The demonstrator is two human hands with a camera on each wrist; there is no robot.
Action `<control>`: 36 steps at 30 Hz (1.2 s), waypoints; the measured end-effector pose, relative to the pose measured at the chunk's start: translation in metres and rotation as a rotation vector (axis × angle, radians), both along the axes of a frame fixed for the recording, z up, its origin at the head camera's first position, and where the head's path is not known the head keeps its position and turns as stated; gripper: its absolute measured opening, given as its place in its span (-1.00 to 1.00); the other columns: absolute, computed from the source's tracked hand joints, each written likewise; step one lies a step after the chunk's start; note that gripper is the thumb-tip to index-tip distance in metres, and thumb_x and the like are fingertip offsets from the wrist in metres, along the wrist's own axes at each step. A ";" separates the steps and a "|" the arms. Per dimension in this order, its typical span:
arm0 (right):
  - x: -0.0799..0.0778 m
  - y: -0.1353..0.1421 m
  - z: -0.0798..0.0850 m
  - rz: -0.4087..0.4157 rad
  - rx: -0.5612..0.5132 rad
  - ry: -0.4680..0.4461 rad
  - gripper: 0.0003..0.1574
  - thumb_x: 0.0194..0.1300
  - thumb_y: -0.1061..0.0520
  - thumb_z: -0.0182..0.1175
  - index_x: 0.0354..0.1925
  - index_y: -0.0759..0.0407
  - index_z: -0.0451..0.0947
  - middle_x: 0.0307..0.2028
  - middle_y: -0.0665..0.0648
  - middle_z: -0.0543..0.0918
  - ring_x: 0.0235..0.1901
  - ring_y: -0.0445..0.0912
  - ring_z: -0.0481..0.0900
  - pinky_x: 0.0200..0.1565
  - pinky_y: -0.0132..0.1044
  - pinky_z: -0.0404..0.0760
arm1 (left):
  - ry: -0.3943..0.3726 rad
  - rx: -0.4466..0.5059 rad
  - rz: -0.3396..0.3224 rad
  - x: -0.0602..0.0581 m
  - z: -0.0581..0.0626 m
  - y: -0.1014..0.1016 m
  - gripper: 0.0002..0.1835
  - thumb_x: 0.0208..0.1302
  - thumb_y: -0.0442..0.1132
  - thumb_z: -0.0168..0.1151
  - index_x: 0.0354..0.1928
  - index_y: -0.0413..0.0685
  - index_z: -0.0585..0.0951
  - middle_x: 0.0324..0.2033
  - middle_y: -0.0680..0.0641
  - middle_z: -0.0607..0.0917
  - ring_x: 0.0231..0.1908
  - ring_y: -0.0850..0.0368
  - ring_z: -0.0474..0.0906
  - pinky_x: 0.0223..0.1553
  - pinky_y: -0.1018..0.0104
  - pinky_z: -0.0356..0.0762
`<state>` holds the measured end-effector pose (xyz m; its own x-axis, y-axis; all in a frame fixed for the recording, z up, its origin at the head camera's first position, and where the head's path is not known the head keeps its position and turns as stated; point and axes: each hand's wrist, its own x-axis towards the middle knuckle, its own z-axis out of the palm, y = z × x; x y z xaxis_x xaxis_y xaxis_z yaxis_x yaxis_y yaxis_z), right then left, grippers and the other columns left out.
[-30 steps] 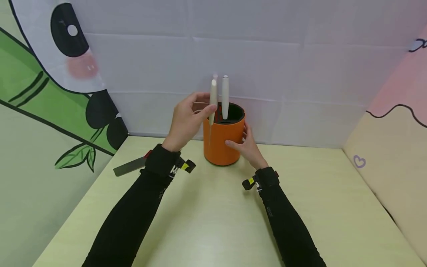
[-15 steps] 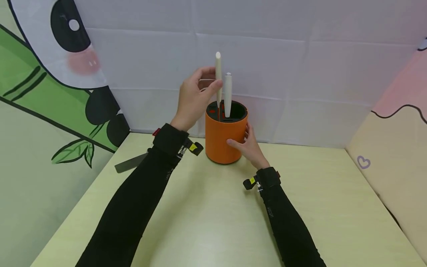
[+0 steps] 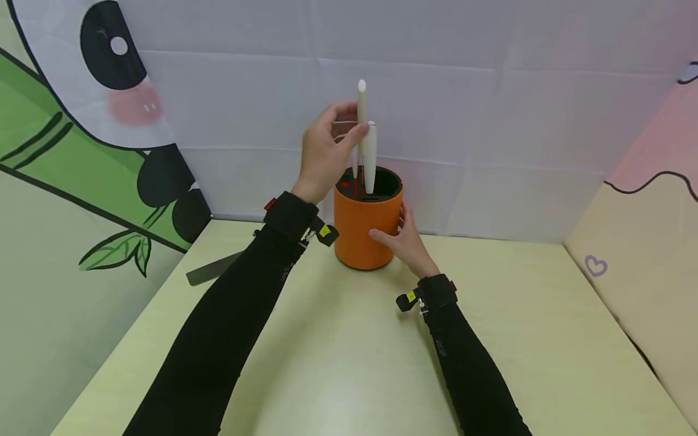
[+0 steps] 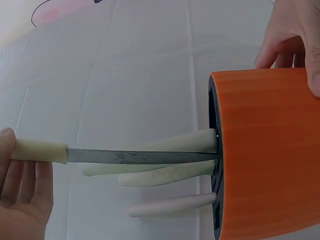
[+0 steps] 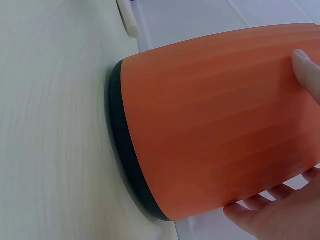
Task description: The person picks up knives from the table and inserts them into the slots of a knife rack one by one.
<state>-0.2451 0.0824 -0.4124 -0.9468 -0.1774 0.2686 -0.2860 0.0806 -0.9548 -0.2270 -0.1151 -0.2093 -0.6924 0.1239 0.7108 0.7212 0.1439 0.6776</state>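
Note:
My left hand (image 3: 325,148) pinches the pale handle of a knife (image 3: 362,97) above an orange knife holder (image 3: 364,236). In the left wrist view the knife's narrow grey blade (image 4: 115,156) points into the holder's black slotted top; its tip is hidden there. Several other pale handles (image 4: 165,176) stick out of the same top. On the holder's right side rests my right hand (image 3: 408,243), thumb in front and fingers curled round behind. The right wrist view has that thumb (image 5: 306,70) against the orange wall. The holder stands upright on the table.
A flat grey blade (image 3: 212,270) lies on the table (image 3: 349,363) at the left, partly hidden behind my left sleeve. A pale rod-like handle (image 5: 128,20) lies past the holder in the right wrist view. A light cloth backdrop (image 3: 436,121) rises behind the holder.
My left hand has risen with the knife and shifted slightly right, drawing most of the blade up out of the holder. The right hand has stayed on the holder.

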 end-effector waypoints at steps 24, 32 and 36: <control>-0.001 -0.005 0.003 -0.014 0.035 -0.011 0.36 0.41 -0.12 0.44 0.73 -0.15 -0.32 0.68 0.14 -0.04 0.63 0.16 0.05 0.59 0.22 0.18 | -0.100 -0.145 0.054 -0.024 -0.044 -0.008 -0.56 0.55 -0.16 0.30 0.37 -0.08 0.55 0.19 -0.09 0.67 0.17 0.07 0.64 0.23 0.26 0.65; 0.000 -0.005 0.004 -0.010 0.031 -0.038 0.36 0.44 -0.07 0.42 0.72 -0.24 -0.37 0.70 0.08 -0.09 0.66 0.12 -0.02 0.61 0.20 0.11 | -0.132 -0.178 0.076 -0.026 -0.052 -0.008 -0.54 0.55 -0.16 0.29 0.39 -0.09 0.52 0.19 -0.10 0.66 0.16 0.06 0.63 0.23 0.22 0.66; 0.000 -0.006 0.005 -0.007 0.027 -0.046 0.35 0.44 -0.05 0.42 0.72 -0.24 -0.37 0.70 0.07 -0.10 0.66 0.12 -0.02 0.61 0.21 0.11 | -0.147 -0.191 0.081 -0.028 -0.057 -0.010 -0.55 0.55 -0.16 0.29 0.38 -0.10 0.52 0.19 -0.10 0.66 0.17 0.04 0.63 0.25 0.21 0.65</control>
